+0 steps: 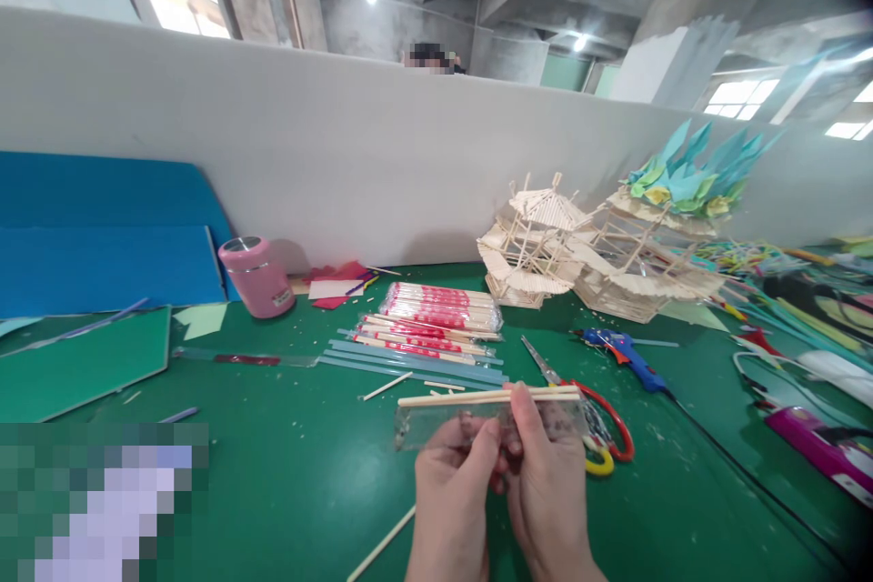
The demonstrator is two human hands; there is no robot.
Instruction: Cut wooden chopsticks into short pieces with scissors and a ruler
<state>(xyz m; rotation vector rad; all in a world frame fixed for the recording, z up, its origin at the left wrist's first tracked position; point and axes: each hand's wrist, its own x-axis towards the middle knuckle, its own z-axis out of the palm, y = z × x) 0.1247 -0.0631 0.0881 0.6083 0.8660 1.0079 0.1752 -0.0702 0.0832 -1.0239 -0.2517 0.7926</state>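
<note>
Just above the table, a pair of pale wooden chopsticks (446, 399) lies level along the top edge of a clear plastic piece (415, 427). My right hand (549, 482) is closed, its thumb pressing on the chopsticks from the near side. Close beside it, my left hand (450, 491) pinches the plastic piece below them. The fingertips behind the plastic are partly hidden. Scissors (617, 436) with red and yellow handles lie beyond my right hand, partly covered. Behind the chopsticks are translucent blue glue sticks (409, 366) and short cut stick pieces (387, 386).
Wrapped chopstick packs (443, 305) lie at the middle back. A blue glue gun (627, 359) trails its cord rightward. Stick-built pavilion models (546, 245) stand by the white partition (327, 145). A pink flask (257, 277) stands left; a purple power strip (818, 450) lies right.
</note>
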